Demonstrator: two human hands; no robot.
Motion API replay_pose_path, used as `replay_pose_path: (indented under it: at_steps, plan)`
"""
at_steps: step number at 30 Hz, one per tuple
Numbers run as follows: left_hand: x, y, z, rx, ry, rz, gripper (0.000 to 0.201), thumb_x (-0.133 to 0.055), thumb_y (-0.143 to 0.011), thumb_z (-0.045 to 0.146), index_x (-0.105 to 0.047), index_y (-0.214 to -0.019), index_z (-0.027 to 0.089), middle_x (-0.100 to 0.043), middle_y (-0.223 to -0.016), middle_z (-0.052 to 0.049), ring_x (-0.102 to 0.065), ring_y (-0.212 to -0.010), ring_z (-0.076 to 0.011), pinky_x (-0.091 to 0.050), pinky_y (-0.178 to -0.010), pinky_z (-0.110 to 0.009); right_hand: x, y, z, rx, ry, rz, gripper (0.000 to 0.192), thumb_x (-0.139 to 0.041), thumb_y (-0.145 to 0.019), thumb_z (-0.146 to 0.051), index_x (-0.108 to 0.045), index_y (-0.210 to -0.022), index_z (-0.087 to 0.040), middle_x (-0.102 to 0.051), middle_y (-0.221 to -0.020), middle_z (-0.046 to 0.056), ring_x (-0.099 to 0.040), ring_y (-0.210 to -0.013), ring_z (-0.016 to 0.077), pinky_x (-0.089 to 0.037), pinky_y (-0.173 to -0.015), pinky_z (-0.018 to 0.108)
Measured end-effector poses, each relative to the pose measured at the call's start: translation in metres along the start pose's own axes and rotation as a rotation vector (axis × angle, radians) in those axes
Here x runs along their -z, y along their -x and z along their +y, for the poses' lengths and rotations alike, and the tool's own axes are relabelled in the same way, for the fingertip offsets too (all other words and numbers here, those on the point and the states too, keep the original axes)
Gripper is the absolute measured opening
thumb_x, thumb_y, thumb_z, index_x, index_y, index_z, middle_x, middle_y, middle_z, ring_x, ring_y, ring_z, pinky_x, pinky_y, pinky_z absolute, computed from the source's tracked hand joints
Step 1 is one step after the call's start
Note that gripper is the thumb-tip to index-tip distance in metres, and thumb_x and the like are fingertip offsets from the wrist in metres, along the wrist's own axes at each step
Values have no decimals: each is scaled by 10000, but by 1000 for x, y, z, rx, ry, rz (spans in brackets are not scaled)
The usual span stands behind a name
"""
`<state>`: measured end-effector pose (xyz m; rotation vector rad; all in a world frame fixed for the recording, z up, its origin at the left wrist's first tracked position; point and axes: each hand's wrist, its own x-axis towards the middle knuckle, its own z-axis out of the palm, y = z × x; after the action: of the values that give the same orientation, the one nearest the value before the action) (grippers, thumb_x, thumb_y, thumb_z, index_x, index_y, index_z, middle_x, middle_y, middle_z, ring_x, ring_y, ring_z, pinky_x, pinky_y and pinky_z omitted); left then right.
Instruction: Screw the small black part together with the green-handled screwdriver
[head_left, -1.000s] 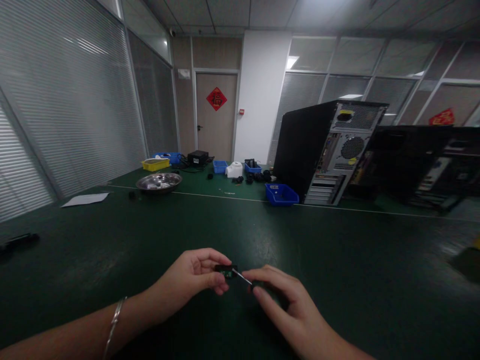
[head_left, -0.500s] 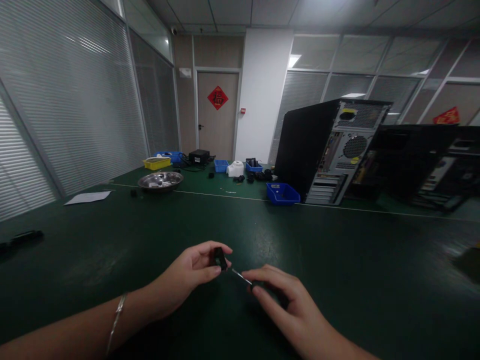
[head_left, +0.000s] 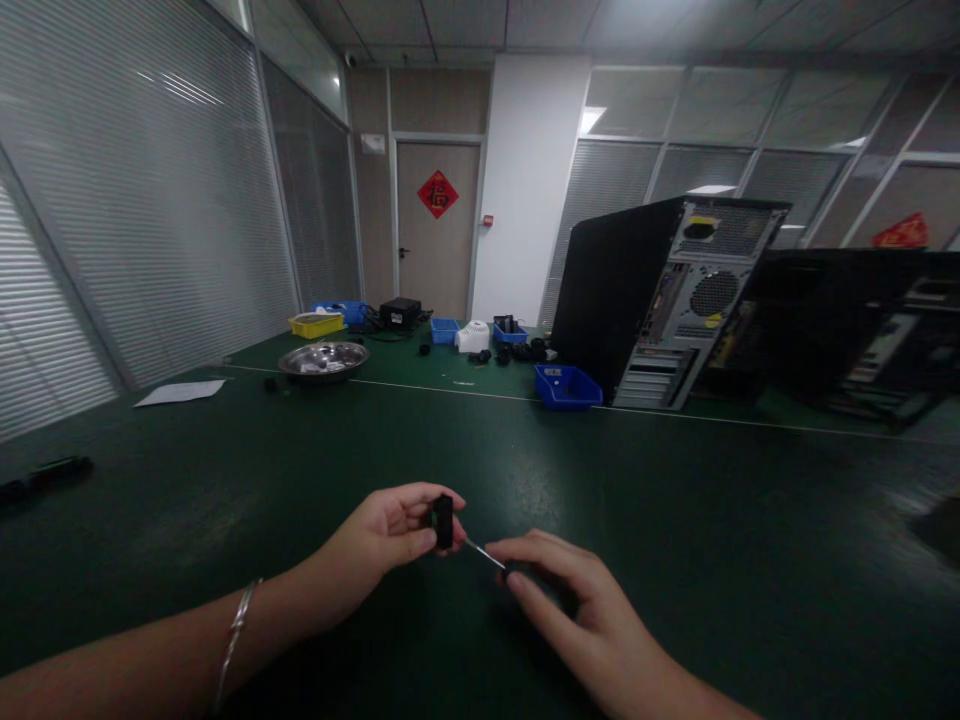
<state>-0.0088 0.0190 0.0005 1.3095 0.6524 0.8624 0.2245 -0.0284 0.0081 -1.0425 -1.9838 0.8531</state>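
Observation:
My left hand (head_left: 382, 540) pinches a small black part (head_left: 443, 520) between thumb and fingers, held upright just above the dark green table (head_left: 675, 500). A silver bracelet sits on that wrist. My right hand (head_left: 570, 610) grips a small screwdriver (head_left: 484, 555); its thin metal shaft points up and left, and the tip meets the black part. Most of the handle is hidden inside my fingers.
A black computer tower (head_left: 645, 300) stands at the back right with its rear panel showing, a blue bin (head_left: 566, 385) in front of it. Farther left are a metal bowl (head_left: 322, 358), a yellow tray (head_left: 316, 324), a sheet of paper (head_left: 180, 392) and a black tool (head_left: 45, 475).
My left hand has turned the black part from lying flat to standing on edge and lifted it slightly. The right hand with the screwdriver has barely moved.

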Motion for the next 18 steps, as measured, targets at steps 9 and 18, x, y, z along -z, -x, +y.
replay_pose_path:
  at_steps: [9, 18]
  plan:
    - [-6, 7, -1, 7, -85, -134, 327, -620, -863, 234, -572, -1186, 219, -670, -992, -50, -602, -949, -208, -421, -886, -374, -1, -1, -1, 45, -35, 16, 261, -546, -937, -228, -683, -1157, -248, -729, -978, 60, -667, -892, 216, -522, -789, 304]
    - [-9, 7, -1, 42, -211, -29, 267, -595, -875, 266, -668, -1128, 219, -673, -1012, -52, -617, -931, -203, -458, -848, -341, -2, -4, 1, 58, -84, -31, 288, -537, -937, -173, -683, -1174, -248, -703, -954, 65, -664, -867, 197, -510, -760, 306]
